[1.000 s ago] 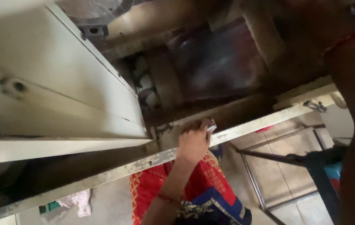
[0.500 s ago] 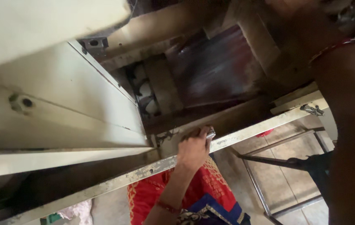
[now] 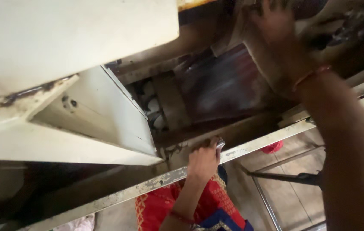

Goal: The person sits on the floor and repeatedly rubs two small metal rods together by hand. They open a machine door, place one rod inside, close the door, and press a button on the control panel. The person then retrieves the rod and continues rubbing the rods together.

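gripping a small metal piece [image 3: 219, 143] at the frame rail [image 3: 148, 186], left hand [image 3: 202, 160] closed; right hand [image 3: 276, 21] reaches up-right, grip unclear

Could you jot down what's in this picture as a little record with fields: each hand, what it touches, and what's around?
left hand: closed around a small shiny metal piece, resting on the worn metal rail
right hand: raised to the machine's dark upper part, blurred; grip cannot be told
machine: cream-painted panel with rust marks; dark roller inside
clothing: red patterned cloth below the rail
floor: tiles at lower right
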